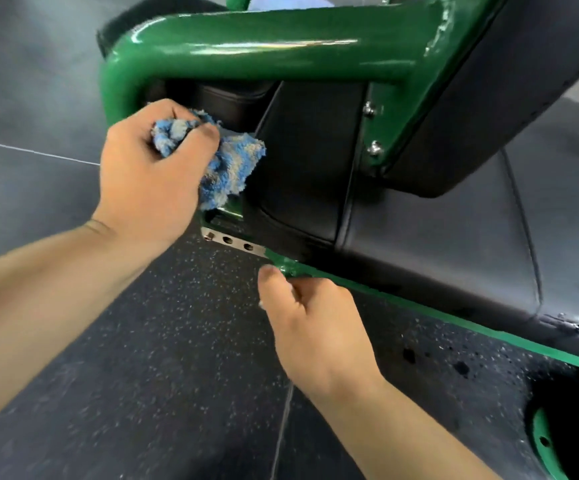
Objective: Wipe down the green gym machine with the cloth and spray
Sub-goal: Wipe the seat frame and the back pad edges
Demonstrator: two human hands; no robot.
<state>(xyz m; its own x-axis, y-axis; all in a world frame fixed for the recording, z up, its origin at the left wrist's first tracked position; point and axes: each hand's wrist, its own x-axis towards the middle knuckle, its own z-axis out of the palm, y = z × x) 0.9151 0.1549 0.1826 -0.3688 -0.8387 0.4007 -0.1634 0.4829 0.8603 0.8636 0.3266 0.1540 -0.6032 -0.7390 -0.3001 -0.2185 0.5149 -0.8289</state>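
Two bare forearms reach up toward the green gym machine [246,46], one from the left edge and one from the bottom. The left hand [156,174] is raised higher, back of the hand toward me, knuckles up. Its fingers and thumb are curled tight round a bunched blue and grey cloth [232,168]. Part of the cloth pokes out between thumb and forefinger. The rest hangs from the fist just below the bend of the thick top tube [184,39], against the edge of the black back pad [309,161]. Its lower end reaches a small green bracket [227,211].

The right hand [315,330] sits lower and nearer, wrist bent, with the back of the hand showing. Its thumb tip touches the near end of the thin lower rail [419,313]. The fingers are folded under the palm out of sight, so I cannot tell whether they grip anything. A pale speck shows beside the thumb, too small to make out.

Just past that thumb, a bare metal strip [236,242] with round holes sticks out from under the padding. The black seat pad [437,244] runs along above the lower rail. A second black pad [509,98] tilts over it, held to a green plate by two bolts [374,147]. Speckled dark flooring [142,358] lies underneath, and a green base plate [558,441] shows in the bottom right corner.
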